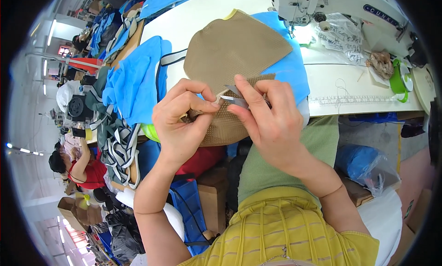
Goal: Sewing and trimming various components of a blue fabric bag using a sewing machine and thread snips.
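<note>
A brown mesh fabric piece [235,45] lies over blue fabric [297,79] on the white table, its near part raised between my hands. My left hand [179,116] is closed, thumb and index finger pinching a pale narrow bit at the fabric's edge; I cannot tell whether it is thread or tape. In my right hand [274,116] is a pair of small metal thread snips [235,100]. Their blades stand apart and point left, right beside the pinched bit. My right fingers and thumb hide most of the snips' body.
A white sewing machine [304,6] stands at the back right. Near it are a green container [401,79] and a ruler strip [359,100]. Blue fabric pieces [133,79] and a tangle of grey-and-white straps [120,151] lie left. A person in red [90,169] works further left.
</note>
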{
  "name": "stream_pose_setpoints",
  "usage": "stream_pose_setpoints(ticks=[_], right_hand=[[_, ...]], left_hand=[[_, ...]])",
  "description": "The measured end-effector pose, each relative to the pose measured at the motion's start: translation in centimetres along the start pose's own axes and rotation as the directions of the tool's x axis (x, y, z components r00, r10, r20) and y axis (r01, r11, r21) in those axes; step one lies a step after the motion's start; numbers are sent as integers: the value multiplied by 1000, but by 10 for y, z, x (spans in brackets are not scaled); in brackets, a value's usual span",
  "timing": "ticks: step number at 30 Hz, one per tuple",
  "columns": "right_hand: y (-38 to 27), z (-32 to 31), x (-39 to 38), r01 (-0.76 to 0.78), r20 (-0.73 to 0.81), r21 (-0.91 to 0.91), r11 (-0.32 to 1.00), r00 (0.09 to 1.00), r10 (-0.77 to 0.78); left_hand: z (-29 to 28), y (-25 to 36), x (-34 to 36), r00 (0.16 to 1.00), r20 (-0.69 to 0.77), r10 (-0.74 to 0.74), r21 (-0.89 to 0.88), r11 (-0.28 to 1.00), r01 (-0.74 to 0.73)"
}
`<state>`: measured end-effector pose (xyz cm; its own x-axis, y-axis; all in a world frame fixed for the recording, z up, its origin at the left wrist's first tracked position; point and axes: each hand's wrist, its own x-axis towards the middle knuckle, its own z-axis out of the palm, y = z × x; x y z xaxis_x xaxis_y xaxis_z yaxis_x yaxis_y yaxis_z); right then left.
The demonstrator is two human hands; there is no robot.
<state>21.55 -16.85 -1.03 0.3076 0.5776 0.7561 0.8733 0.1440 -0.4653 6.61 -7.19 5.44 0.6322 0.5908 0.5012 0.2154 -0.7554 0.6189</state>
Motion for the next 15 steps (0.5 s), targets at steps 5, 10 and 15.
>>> stream_pose_setpoints(ticks=[5, 10, 15], right_hand=[[0, 0, 2, -19, 2, 30, 999, 1000, 19], [2, -8, 3, -18, 44, 51, 999, 999, 16], [3, -9, 4, 6, 85, 38, 999, 996, -9]], left_hand=[[-3, -2, -2, 1000, -6, 20, 10, 1000, -20], [-4, -2, -3, 1000, -7, 15, 15, 1000, -15], [-3, -3, -1, 999, 4, 35, 37, 999, -35]])
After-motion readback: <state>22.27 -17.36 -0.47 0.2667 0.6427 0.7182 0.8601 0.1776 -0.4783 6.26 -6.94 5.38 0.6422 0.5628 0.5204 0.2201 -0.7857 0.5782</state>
